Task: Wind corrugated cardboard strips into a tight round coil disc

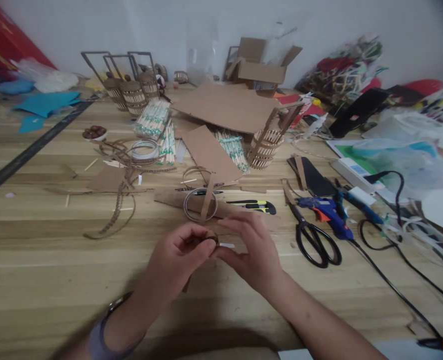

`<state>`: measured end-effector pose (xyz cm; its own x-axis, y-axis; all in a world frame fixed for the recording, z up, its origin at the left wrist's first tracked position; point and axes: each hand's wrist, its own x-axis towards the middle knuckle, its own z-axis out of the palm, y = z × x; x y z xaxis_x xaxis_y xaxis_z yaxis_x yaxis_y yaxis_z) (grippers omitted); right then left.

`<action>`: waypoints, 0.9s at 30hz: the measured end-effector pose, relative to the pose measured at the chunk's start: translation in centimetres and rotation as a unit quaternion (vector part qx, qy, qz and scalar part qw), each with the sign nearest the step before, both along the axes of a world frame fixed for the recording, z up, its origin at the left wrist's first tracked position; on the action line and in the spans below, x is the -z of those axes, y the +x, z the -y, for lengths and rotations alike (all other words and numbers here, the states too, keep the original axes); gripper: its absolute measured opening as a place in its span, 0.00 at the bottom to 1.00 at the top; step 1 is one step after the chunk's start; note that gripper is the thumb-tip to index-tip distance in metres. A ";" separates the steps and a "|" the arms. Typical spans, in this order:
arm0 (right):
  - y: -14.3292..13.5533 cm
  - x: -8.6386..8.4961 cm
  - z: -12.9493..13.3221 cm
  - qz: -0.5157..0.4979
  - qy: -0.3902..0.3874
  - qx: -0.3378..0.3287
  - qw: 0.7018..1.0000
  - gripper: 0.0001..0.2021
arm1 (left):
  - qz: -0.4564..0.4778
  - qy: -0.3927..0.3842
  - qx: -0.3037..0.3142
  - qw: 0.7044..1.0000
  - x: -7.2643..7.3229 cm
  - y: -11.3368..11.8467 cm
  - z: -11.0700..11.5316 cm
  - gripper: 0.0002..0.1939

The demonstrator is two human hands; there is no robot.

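A small brown coiled strip (pixel 213 237) is pinched between the thumb and fingers of my left hand (pixel 182 255), above the wooden table. My right hand (pixel 253 247) is beside it on the right, its thumb tip at the coil and its fingers curved apart from the thumb. A brown end hangs below my left hand. Just beyond the hands is a ring-shaped roll of tape (pixel 186 209), with a flat brown paper strip (pixel 207 200) across it. Behind them lies a yellow and black utility knife (pixel 259 206). My fingers partly hide the coil.
Black-handled scissors (pixel 319 245) and a blue glue gun (pixel 328 215) with a cord lie at right. A stick-covered basket (pixel 266 147) stands further back, near cardboard sheets (pixel 225 107). Braided strips (pixel 118 205) lie at left. Several small baskets (pixel 133 97) stand behind bundled sticks (pixel 152 118).
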<state>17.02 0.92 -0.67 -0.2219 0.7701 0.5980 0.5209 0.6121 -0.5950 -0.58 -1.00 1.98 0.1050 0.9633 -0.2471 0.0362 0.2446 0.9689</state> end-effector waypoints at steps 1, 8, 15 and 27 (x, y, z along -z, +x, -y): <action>0.1 0.1 -0.3 -0.052 -0.078 -0.009 0.996 0.16 | -0.016 0.023 0.005 1.000 -0.1 -0.1 0.1 0.07; -0.1 0.4 -2.0 -0.441 -0.467 -0.093 0.761 0.20 | -0.133 0.136 0.129 0.973 -0.3 0.1 0.7 0.05; 0.2 -0.5 -2.4 -0.552 -0.480 -0.063 0.679 0.14 | -0.173 0.085 0.219 0.957 0.5 0.2 1.3 0.06; 1.0 -0.3 -3.0 -0.558 -0.429 -0.013 0.710 0.16 | -0.157 0.046 0.223 0.961 0.7 -1.1 0.8 0.06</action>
